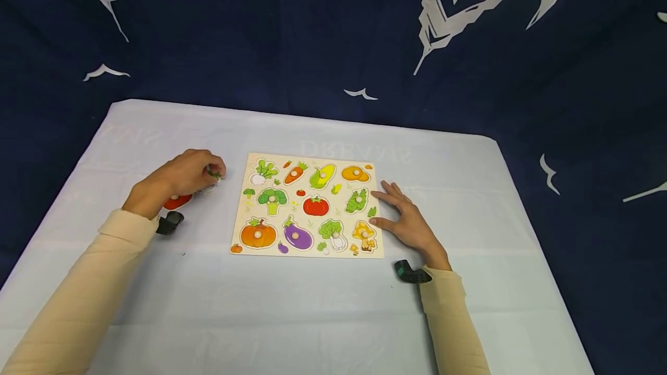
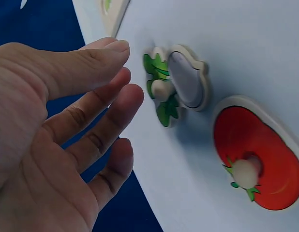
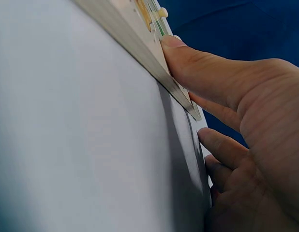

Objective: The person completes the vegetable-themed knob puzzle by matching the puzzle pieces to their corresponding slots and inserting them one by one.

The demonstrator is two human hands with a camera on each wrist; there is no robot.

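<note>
A wooden vegetable puzzle board (image 1: 307, 187) lies flat on the table, most of its pieces carrying round knobs. My right hand (image 1: 409, 221) is at its right edge; the right wrist view shows the thumb (image 3: 202, 67) touching the top near the edge, fingers spread outward. Left of the board, my left hand (image 1: 190, 172) hovers over two loose pieces. One is a turnip piece (image 2: 187, 82) with green leaves and a knob; a gap shows between it and the loosely bent fingers (image 2: 98, 133). Nearer the wrist lies a red tomato piece (image 1: 177, 201), knob upward, partly covered in the head view.
A white cloth (image 1: 307, 305) covers the table. Dark blue fabric (image 1: 312, 33) with white prints hangs behind it. Each wrist wears a small black device, one on the left (image 1: 170, 223) and one on the right (image 1: 411, 272).
</note>
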